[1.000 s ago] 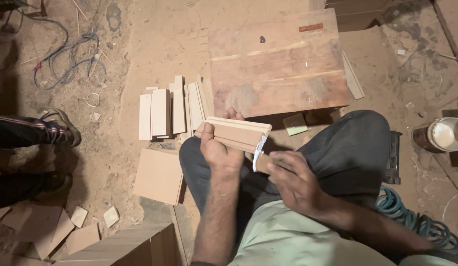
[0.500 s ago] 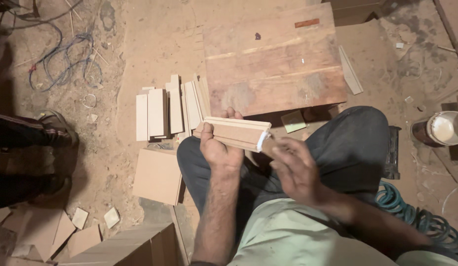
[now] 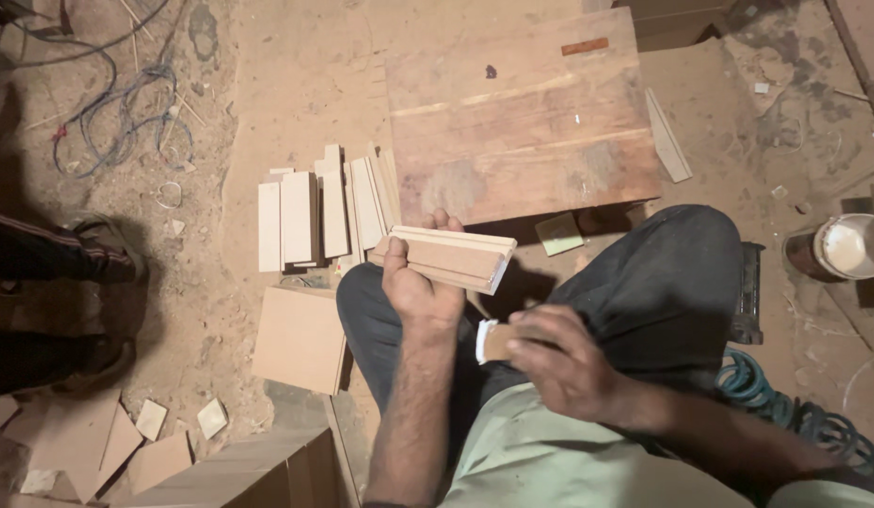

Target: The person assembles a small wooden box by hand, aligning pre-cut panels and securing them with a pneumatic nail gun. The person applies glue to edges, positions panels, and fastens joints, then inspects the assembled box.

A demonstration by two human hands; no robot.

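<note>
Closest in, the right hand point(image 3: 559, 362) grips a small wooden block point(image 3: 493, 341) with a white-coated end, fingers curled tight around it, poised above the lap. Just beyond, the left hand point(image 3: 418, 287) holds up a short piece of moulded wood trim point(image 3: 456, 259), thumb and fingers clamped around its near end, its cut end pointing right. The block sits apart from the trim, just below its cut end, so this looks like the step of coating or rubbing that end; by my judgement the next move calls for bringing the two together squarely. Past the knees, a row of pale wood strips point(image 3: 324, 212) lies on the dusty floor point(image 3: 221, 113), with a flat square board point(image 3: 301, 339) at their near side. Farther off rests a big reddish plank panel point(image 3: 522, 113), and at the right edge a small pot of white stuff point(image 3: 837, 249).
</note>
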